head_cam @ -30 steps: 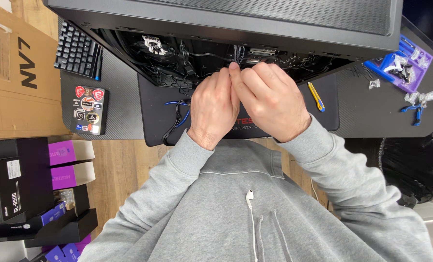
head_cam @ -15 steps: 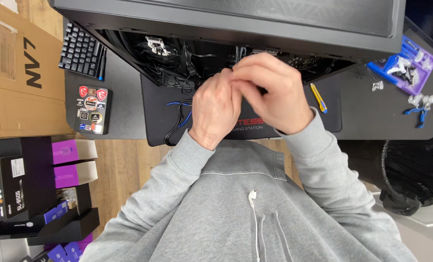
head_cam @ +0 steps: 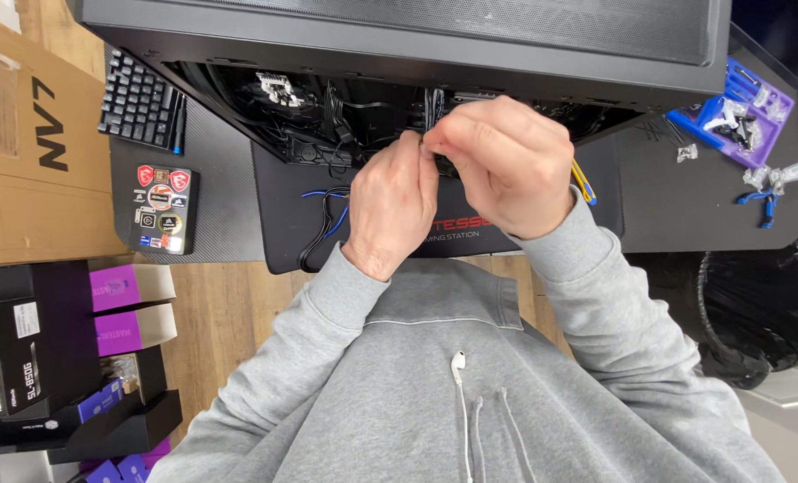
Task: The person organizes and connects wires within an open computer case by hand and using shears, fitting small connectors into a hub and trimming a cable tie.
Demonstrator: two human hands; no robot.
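Left hand (head_cam: 392, 210): fingertips pinched on a black cable bundle (head_cam: 430, 107) at the open edge of the computer case (head_cam: 399, 36).
Right hand (head_cam: 506, 161): clenched, fingertips meeting the left ones on the same bundle.
Desk mat (head_cam: 282, 206): under the case, blue cables (head_cam: 327, 210) lying on it.
Keyboard (head_cam: 139, 107): at one end of the desk.

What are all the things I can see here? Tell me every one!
computer case: one, black, open side toward the person, on the desk
cables: many, black, inside the case
desk mat: one, black, under the case
blue wires: a few, on the mat by the left hand
keyboard: one, black, left of the case
sticker-covered box: one, black, left of the mat
cardboard box: one, brown, far left
purple boxes: several, lower left
purple tray: one, with small parts, right
bin bag: one, black, right
earbud: one, white, on the grey hoodie
left hand: pinching something small at the case edge
right hand: meeting the left at the fingertips
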